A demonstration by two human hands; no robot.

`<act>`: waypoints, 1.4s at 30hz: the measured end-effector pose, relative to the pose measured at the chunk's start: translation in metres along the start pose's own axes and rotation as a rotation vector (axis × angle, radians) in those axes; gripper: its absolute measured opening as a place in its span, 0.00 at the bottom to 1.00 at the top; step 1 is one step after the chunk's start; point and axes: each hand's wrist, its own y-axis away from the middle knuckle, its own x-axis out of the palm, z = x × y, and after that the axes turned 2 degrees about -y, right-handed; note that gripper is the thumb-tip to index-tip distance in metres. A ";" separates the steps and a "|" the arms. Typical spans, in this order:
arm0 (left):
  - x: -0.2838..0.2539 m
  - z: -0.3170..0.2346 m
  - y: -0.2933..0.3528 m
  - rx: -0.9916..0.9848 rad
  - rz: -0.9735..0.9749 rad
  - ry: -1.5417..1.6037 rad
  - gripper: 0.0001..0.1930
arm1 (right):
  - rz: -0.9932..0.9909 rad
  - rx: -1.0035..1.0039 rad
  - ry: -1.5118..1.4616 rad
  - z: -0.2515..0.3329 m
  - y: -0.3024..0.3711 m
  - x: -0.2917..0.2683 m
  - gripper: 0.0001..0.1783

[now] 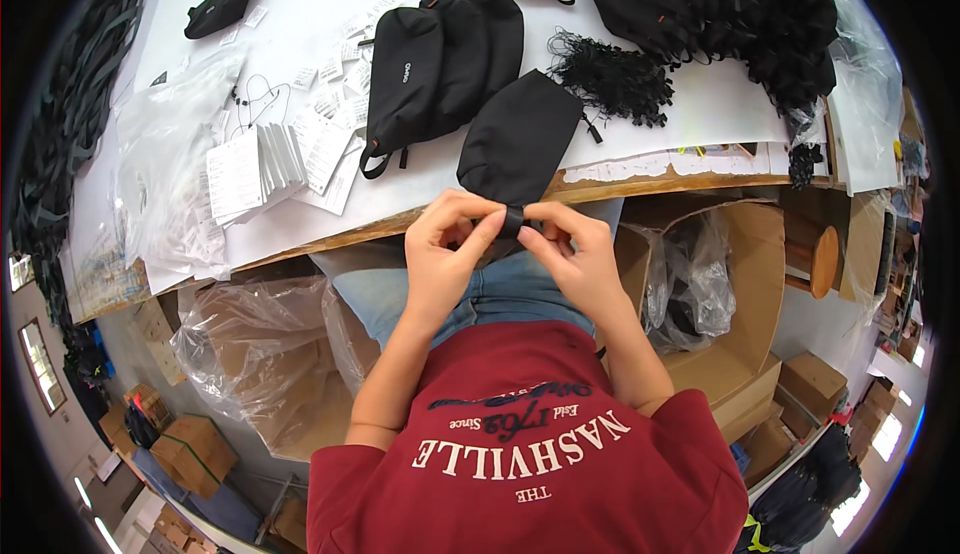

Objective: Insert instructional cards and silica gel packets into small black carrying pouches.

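Observation:
A black fabric pouch (520, 134) lies at the table's near edge, its narrow end toward me. My left hand (447, 244) pinches the short black strap loop (512, 222) at that end between thumb and finger. From the other side my right hand (572, 246) pinches the same loop, its fingertips close to the left ones. A zipper pull (593, 131) hangs from the pouch's right side. Just beyond lie several more black pouches (450, 64), overlapping in a row, with loops at their ends.
White paper tags (258, 169) stand stacked on the white-covered table, beside clear plastic bags (175, 169). Black cords (612, 76) lie in a tangle, right of the pouches. A large heap of black pouches (720, 4) fills the far right. Open cardboard boxes (745, 284) flank my legs.

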 end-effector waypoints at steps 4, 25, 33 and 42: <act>-0.004 -0.010 0.002 0.038 -0.075 0.242 0.03 | 0.068 -0.016 -0.398 -0.002 0.001 -0.002 0.15; -0.007 -0.027 0.009 -0.299 0.264 0.292 0.05 | 0.129 -0.102 -0.739 -0.005 0.002 0.005 0.06; -0.006 -0.028 0.012 -0.282 0.263 0.229 0.02 | 0.094 -0.089 -0.732 -0.003 0.004 0.006 0.08; -0.004 -0.027 0.013 -0.253 0.252 0.180 0.02 | 0.059 -0.097 -0.723 -0.004 0.005 0.008 0.08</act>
